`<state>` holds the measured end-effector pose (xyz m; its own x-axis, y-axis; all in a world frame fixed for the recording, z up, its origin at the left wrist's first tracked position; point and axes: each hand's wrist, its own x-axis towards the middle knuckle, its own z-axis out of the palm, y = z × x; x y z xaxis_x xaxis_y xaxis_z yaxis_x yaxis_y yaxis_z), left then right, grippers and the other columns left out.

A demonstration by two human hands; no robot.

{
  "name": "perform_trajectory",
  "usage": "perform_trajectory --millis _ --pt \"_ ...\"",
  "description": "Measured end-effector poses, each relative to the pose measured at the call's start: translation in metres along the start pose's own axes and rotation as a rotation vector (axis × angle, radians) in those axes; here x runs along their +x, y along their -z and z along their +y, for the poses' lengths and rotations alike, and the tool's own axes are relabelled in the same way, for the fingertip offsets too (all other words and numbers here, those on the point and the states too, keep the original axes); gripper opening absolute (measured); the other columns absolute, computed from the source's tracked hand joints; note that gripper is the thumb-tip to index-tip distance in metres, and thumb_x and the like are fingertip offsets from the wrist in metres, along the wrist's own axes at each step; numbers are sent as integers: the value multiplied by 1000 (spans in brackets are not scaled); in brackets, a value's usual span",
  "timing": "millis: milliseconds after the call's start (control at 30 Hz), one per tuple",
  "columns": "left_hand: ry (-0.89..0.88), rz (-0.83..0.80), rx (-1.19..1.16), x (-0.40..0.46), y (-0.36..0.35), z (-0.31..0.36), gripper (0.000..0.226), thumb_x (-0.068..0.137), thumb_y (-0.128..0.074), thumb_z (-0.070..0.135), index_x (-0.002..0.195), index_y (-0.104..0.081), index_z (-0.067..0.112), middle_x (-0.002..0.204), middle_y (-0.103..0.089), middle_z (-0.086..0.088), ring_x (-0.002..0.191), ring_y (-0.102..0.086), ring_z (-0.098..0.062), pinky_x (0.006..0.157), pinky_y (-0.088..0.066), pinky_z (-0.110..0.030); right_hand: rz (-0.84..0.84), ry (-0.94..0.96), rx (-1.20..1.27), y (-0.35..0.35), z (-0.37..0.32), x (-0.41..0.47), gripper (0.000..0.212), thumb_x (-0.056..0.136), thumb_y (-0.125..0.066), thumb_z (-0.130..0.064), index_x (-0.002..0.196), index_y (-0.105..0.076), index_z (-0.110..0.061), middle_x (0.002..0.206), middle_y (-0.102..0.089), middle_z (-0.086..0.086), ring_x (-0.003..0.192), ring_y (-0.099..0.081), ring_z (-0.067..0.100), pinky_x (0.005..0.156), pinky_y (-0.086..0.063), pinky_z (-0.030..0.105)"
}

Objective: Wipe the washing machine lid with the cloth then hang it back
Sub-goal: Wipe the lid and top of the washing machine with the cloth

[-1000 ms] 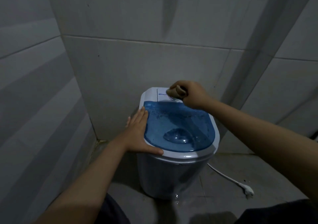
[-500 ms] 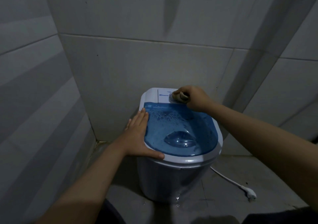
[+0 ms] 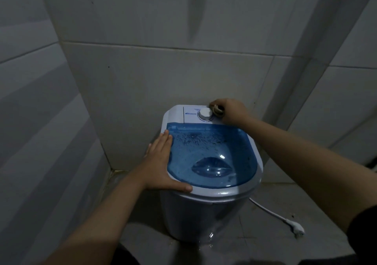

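Observation:
A small white washing machine [image 3: 195, 213] stands in a tiled corner, with a translucent blue lid [image 3: 212, 156] speckled with dark spots. My left hand [image 3: 161, 162] lies flat and open on the lid's left edge, thumb along the front rim. My right hand [image 3: 230, 112] is at the back right of the white control panel, fist closed around a small bunched pale cloth [image 3: 217, 109]. The cloth presses just right of the round white dial [image 3: 205, 114].
Tiled walls close in on the left and behind the machine. A white power cord with its plug [image 3: 296, 227] lies on the wet grey floor to the right. A wall corner juts out at the right.
My right hand with the cloth has slid rightward off the dial, which now shows. My left hand has stayed on the lid's left edge.

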<state>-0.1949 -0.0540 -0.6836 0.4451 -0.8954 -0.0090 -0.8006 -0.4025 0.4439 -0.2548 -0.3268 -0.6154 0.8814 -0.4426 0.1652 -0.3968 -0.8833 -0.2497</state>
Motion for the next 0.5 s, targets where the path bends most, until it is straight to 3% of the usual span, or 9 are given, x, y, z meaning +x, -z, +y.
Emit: perform_trajectory --millis 167,333,400,500 --pt "1 6 7 0 0 0 154 31 -45 97 147 20 18 153 30 4 143 23 -14 118 7 -45 -38 33 -17 0 13 -20 63 72 -58 4 129 -54 -24 121 -65 12 104 -59 34 80 -48 36" --pt "8 2 1 -1 1 2 154 31 -45 97 147 19 18 154 29 3 143 22 -15 117 9 -42 -82 57 -45 6 12 -37 67 69 -55 8 125 -56 -29 101 -62 3 81 -52 22 65 -39 28" --pt "11 2 -5 -2 2 3 154 31 -46 96 147 19 18 155 27 3 143 21 -14 116 9 -42 -153 69 -46 15 11 -39 57 70 -56 7 119 -61 -21 101 -65 4 85 -55 23 68 -46 34" --pt "13 4 -7 -3 3 4 153 33 -48 95 148 18 18 155 27 2 143 21 -15 116 9 -42 -252 80 87 28 2 -42 48 72 -57 7 114 -63 -16 110 -68 7 102 -59 26 87 -52 43"
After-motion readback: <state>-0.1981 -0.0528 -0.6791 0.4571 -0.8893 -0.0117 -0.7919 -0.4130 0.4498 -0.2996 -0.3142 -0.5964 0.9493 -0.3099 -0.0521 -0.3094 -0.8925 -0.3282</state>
